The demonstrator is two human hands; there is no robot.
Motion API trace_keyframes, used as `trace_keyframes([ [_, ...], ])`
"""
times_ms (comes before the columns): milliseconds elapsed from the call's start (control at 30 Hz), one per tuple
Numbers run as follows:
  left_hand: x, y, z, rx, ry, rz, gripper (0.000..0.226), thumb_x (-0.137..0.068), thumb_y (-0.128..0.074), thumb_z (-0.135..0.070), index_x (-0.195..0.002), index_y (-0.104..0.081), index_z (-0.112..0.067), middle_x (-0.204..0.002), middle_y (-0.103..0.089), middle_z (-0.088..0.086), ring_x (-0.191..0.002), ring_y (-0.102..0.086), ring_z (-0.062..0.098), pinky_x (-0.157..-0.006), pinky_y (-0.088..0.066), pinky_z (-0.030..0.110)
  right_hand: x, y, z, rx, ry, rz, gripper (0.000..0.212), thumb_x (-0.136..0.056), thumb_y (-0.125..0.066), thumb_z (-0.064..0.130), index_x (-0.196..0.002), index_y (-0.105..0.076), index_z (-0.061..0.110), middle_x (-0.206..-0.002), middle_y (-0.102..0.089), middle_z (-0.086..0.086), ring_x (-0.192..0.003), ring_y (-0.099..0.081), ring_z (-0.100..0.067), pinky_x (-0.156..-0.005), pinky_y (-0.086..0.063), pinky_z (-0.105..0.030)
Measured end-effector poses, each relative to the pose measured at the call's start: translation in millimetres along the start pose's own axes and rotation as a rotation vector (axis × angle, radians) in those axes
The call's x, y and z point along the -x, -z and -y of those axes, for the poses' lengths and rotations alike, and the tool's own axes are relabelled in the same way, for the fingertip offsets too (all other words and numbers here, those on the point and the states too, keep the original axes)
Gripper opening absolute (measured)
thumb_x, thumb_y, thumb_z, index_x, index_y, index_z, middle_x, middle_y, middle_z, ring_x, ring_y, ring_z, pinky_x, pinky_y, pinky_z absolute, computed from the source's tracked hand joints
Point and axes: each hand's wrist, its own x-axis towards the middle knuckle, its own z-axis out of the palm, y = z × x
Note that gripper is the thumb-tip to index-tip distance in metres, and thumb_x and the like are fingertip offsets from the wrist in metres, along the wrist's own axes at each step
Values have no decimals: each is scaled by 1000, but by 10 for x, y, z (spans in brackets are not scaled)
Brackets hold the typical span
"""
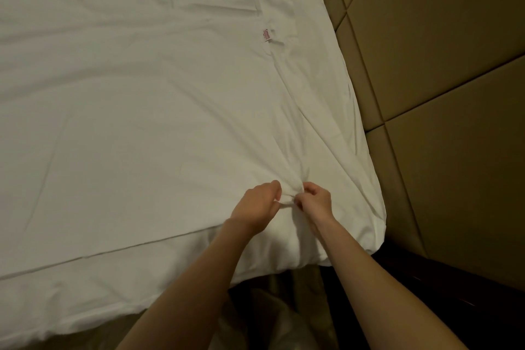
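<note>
A white duvet cover [147, 111] lies spread over the bed and fills most of the view. Near the bed's lower right corner my left hand [257, 203] and my right hand [315, 200] meet, fingers curled. Each pinches a small bunch of the white fabric [289, 189], which gathers into creases running up from the hands. What exactly sits between the fingertips is too small to tell. A white label with red print [267, 34] is sewn on the cover farther up, near the right edge.
A tan padded wall of large panels [443, 71] runs along the bed's right side. A dark piece of furniture [443, 287] stands at the lower right. Beige bed-base fabric [272, 310] shows below the bed's near edge, between my forearms.
</note>
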Motion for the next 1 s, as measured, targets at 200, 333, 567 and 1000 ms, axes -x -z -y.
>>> trace_keyframes([
  [200, 32, 133, -82, 19, -29, 20, 9, -91, -42, -9, -85, -40, -15, -80, -48, 1, -72, -42, 24, -68, -34, 35, -48, 175, 363, 84, 148, -55, 41, -67, -40, -20, -56, -60, 13, -51, -51, 1, -50, -43, -10, -48, -35, -17],
  [333, 58, 160, -100, 89, 5, -61, 9, -92, -43, -11, -85, -39, -15, -77, -47, -1, -69, -41, 23, -64, -28, 32, 115, -47, 135, -85, 63, 25, 28, -77, -54, -12, -79, -67, 13, -68, -63, -1, -62, -55, -12, -55, -42, -18],
  [567, 149, 168, -92, 127, 39, -70, 11, -95, -43, -14, -85, -39, -14, -72, -44, -5, -68, -42, 23, -62, -28, 31, 223, -213, -76, -155, -7, 5, 23, -78, -61, -10, -82, -70, 10, -71, -66, -1, -64, -57, -10, -54, -45, -15],
  [1000, 176, 136, -107, -19, -14, 8, 5, -93, -40, -12, -89, -40, -15, -79, -49, 2, -72, -46, 26, -65, -33, 33, -120, 316, 245, 59, 40, -290, 21, -84, -48, 1, -76, -65, 9, -75, -61, -4, -80, -58, -23, -65, -44, -25],
])
